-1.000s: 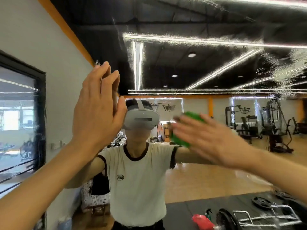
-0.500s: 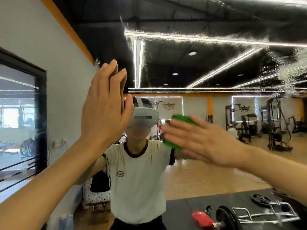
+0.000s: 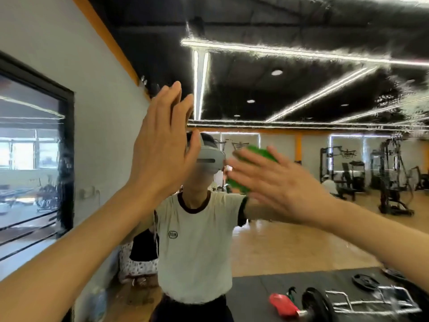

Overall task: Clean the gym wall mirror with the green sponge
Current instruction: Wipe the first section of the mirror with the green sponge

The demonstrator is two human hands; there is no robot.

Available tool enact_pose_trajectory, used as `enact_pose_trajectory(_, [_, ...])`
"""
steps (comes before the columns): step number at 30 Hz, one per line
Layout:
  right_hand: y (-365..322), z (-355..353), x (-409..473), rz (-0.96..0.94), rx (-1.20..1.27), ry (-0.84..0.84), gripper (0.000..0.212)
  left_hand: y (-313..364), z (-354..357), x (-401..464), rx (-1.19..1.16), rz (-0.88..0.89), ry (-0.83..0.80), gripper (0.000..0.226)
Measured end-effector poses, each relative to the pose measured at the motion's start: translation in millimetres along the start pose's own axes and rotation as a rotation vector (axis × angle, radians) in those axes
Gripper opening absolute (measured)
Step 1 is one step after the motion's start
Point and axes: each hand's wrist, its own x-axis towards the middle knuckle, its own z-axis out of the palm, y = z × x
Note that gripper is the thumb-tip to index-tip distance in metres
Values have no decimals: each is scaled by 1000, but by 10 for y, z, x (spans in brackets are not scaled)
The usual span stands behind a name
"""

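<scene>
My right hand [image 3: 276, 187] presses the green sponge [image 3: 257, 156] flat against the wall mirror [image 3: 290, 94], fingers straight and spread over the back of it, so only the sponge's upper edge and a strip under my fingertips show. My left hand [image 3: 162, 147] is raised just to the left of that, palm toward the glass, fingers straight and close together, holding nothing; whether it touches the glass I cannot tell. Between my two hands, in the reflection, stands a person in a pale shirt [image 3: 195, 242] with a white headset [image 3: 210, 160]. Below my right hand and well apart from it, the reflected floor carries a black mat [image 3: 260, 289] with a red spray bottle [image 3: 282, 304] lying beside a barbell plate [image 3: 313, 303]. To the right of the sponge, farther off, gym machines [image 3: 392, 177] stand on the wooden floor. Above it, wet streaks blur the reflected ceiling lights [image 3: 278, 51].
</scene>
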Motion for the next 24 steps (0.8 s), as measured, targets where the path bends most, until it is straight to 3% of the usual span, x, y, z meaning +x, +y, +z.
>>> enact_pose_trajectory(1, [179, 11, 160, 75, -44, -9, 62, -27, -29, -6, 11, 16, -25, 53])
enact_pose_trajectory(4, [722, -99, 759, 468, 93, 149, 48, -179, -160, -129, 56, 24, -52, 56])
enact_pose_trajectory(6, [755, -140, 966, 611, 155, 235, 48, -324, -270, -287, 61, -3, -33, 56])
enact_pose_trajectory(8, [455, -68, 869, 552, 128, 199, 51, -468, -364, -447, 65, -28, -8, 54])
enact_pose_trajectory(12, [-396, 30, 157, 65, 43, 24, 49, -633, -448, -589, 83, -74, -8, 55])
enact_pose_trajectory(14, [-310, 6, 92, -77, 17, -12, 51, -660, -433, -600, 92, -62, -19, 56])
enact_pose_trajectory(16, [-1, 2, 350, 15, 11, 0, 60, -673, -421, -603, 94, -51, -22, 55])
enact_pose_trajectory(19, [593, -115, 965, 408, 99, 123, 52, -686, -414, -615, 110, -55, -20, 56])
enact_pose_trajectory(21, [689, -156, 1221, 564, 132, 187, 52, -690, -411, -622, 108, -50, -18, 56])
enact_pose_trajectory(24, [161, -17, 1057, 448, 76, 176, 52, -695, -411, -619, 101, -45, -16, 56])
